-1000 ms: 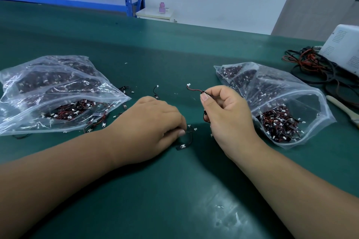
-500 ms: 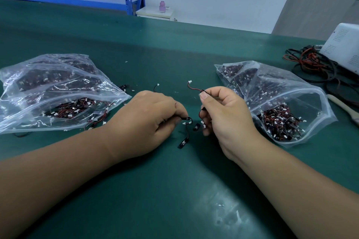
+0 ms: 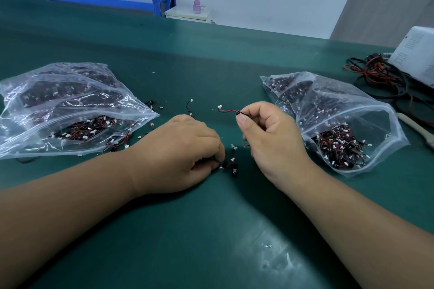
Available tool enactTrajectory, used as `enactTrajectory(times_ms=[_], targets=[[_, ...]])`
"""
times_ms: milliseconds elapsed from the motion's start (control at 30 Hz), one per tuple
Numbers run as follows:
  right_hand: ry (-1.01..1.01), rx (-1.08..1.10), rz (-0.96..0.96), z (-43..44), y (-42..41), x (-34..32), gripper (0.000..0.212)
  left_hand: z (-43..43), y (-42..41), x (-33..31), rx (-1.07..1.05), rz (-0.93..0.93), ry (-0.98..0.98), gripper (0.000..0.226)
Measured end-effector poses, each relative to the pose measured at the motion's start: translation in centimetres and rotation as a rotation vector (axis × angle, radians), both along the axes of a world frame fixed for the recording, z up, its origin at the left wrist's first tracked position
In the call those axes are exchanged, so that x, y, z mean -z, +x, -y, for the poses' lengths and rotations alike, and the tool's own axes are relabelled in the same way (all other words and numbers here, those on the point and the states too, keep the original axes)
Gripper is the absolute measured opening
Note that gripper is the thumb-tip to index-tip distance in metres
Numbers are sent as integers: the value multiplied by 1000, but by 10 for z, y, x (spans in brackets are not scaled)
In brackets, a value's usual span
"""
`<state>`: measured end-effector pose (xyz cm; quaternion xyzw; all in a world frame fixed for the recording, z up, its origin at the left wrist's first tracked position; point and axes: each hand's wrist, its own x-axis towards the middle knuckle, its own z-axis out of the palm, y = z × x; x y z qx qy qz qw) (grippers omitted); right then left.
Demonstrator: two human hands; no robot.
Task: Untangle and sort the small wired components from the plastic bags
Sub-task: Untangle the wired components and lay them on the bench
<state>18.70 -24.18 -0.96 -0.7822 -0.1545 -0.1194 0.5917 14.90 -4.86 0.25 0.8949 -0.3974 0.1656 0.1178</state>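
Two clear plastic bags lie on the green table mat, each holding a dark mass of red-and-black wired components with white connectors. The left bag sits at nine o'clock from the hands, its open mouth spilling a few pieces onto the mat. The right bag sits at three o'clock, mouth open toward the viewer. The left hand rests knuckles-up on the mat, fingers curled, their tips pinching a small tangle of components that lies between the two hands. The right hand is raised just above the mat, fingers curled, thumb and forefinger pinching a single wired component; its red-and-black lead and white connector point toward nine o'clock. Several loose components lie at twelve o'clock from the left hand. At two o'clock from the right bag stand a white device and a heap of cables.
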Motion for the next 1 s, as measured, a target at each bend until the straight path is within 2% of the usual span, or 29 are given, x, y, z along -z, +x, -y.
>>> enactTrajectory(times_ms=[233, 400, 567, 633, 800, 1000], targets=[[-6, 6, -61, 8, 2, -5, 17, 0, -1, 2, 15, 19, -55, 13], [-510, 12, 319, 19, -2, -14, 10, 1, 0, 2, 56, 98, -21, 6], [-791, -13, 433, 16, -9, -23, 13, -1, 1, 2, 14, 201, -40, 7], [-782, -20, 345, 14, -11, -25, 12, -2, 0, 2, 22, 174, -16, 6], [-450, -3, 14, 10, -9, -30, 13, -4, 0, 1, 43, 85, 4, 7], [-455, 98, 20, 17, 1, -31, 12, -9, 3, 1, -36, 72, -14, 10]])
